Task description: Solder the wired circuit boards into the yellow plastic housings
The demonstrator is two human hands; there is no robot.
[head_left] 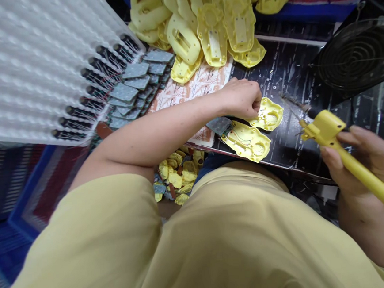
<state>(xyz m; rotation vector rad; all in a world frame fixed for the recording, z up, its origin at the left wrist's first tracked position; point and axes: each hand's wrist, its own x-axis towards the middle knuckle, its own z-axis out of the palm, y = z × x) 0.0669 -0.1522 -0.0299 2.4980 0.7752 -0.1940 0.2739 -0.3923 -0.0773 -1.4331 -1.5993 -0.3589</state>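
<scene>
Gripping yellow soldering gun (326,126) in closed right hand (375,151). With yellow shell (271,115) partly under fist-curled left hand (241,96), plus wired shell (250,144) just bodyward; can't tell if holding anything there.

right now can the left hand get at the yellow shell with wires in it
Probably yes: the left hand is near the wired shell, whose face looks mostly uncovered; a grey board sits at one end.

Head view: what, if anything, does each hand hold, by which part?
Right hand: yellow soldering gun, by its handle. Left hand: closed over, cannot tell.
</scene>
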